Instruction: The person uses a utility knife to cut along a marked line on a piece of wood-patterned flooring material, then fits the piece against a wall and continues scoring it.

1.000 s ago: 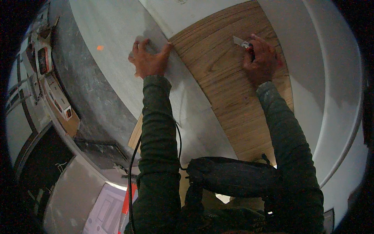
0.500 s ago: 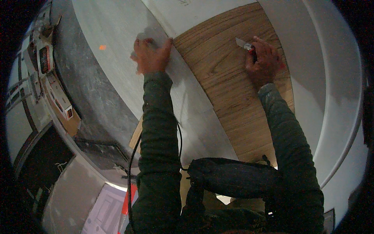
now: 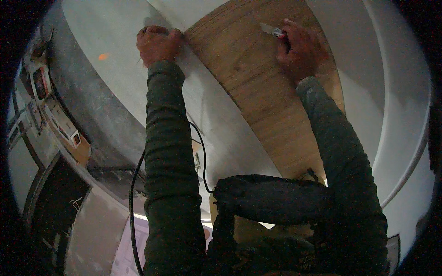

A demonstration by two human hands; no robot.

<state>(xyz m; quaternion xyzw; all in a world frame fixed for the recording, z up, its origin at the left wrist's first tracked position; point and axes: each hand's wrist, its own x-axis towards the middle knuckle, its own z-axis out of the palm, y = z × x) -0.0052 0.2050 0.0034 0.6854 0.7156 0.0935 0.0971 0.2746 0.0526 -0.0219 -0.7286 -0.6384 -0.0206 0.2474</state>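
My right hand [image 3: 301, 53] is wrapped round a utility knife [image 3: 276, 32] whose pale blade points to the far left. Most of its handle is hidden in my palm; a bit of red shows. The hand is over a wood-grain panel [image 3: 258, 87], which narrows toward my waist. Left of that panel lies a pale grey-white sheet [image 3: 221, 119]. Over this sheet my left hand [image 3: 159, 46] is closed, fingers curled and thumb close to the wood-grain edge. Whatever its fingers may grip is hidden.
A small orange patch [image 3: 103, 57] marks the pale surface. A dark grey surface [image 3: 87, 96] runs along its left, with boxes [image 3: 62, 119] beyond. A black cable [image 3: 133, 207] loops round my left sleeve. A black pouch [image 3: 271, 195] sits at my waist. A white curved edge [image 3: 389, 92] rises right.
Both hands have shifted farther away and a little left in the view. My left fingers, spread before, are now curled together. The knife is still in my right hand.
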